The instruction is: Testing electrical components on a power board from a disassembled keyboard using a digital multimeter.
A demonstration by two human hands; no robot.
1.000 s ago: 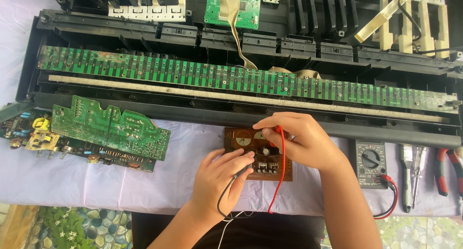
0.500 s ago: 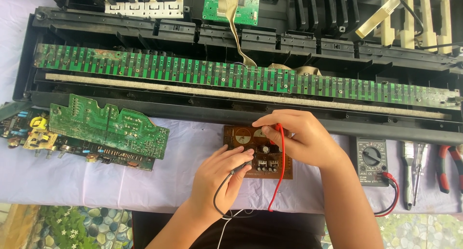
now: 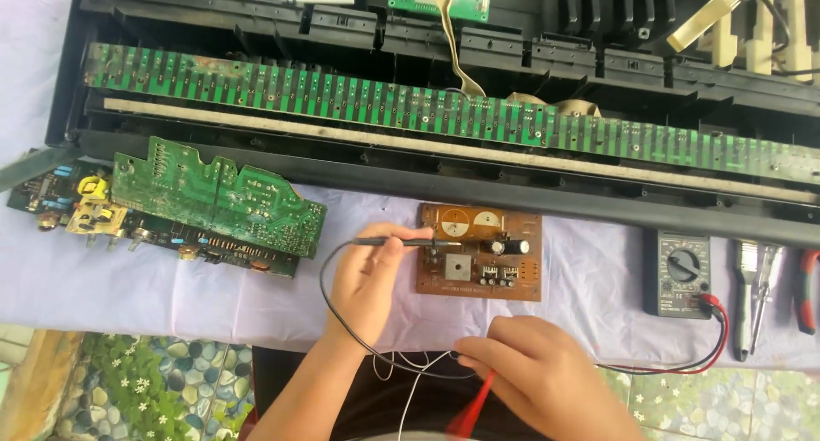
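Observation:
A small brown circuit board [image 3: 513,274] with round capacitors lies on the white cloth. My left hand [image 3: 369,279] holds a black multimeter probe [image 3: 401,242], its tip touching the left part of that board. My right hand [image 3: 534,373] is low, near the front edge, fingers closed around a red probe [image 3: 472,407] that points down and away from the board. Black and red leads run right to a black multimeter [image 3: 682,274].
A long opened keyboard chassis [image 3: 256,163] with a green contact strip [image 3: 342,99] spans the back. Green circuit boards [image 3: 213,198] lie at left. Pliers [image 3: 752,287] and a red-handled tool [image 3: 805,287] lie at far right. Patterned floor shows below the cloth.
My right hand left the top of the brown board and dropped to the front edge with the red probe. My left hand now sets the black probe on the board.

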